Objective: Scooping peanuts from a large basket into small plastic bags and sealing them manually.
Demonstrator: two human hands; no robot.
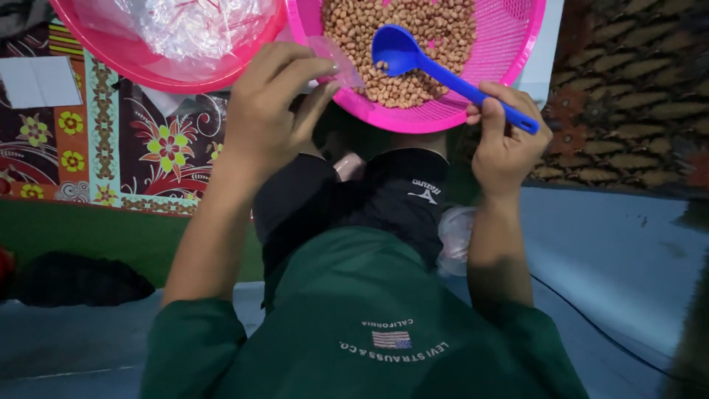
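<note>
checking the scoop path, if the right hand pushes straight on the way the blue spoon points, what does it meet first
The spoon in the right hand already has its bowl over the peanuts in the pink sieve, so it would likely meet the peanuts first; depth is unclear.

Flowered cloth (111,148) – a pink bowl (96,52) with clear plastic (192,26).

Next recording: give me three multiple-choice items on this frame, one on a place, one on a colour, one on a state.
1. Where is the spoon's bowl?
A. over the peanuts in the pink basket
B. on the floral cloth
C. in the tub of plastic bags

2. What colour is the spoon?
A. green
B. blue
C. white

3. What does the left hand hold?
A. nothing
B. a small clear bag
C. the basket's rim

Key: 1 A, the spoon lies over the peanuts in the basket. 2 B, it is blue throughout. 3 B, the left hand pinches a clear bag; the right hand grips the handle.
</note>
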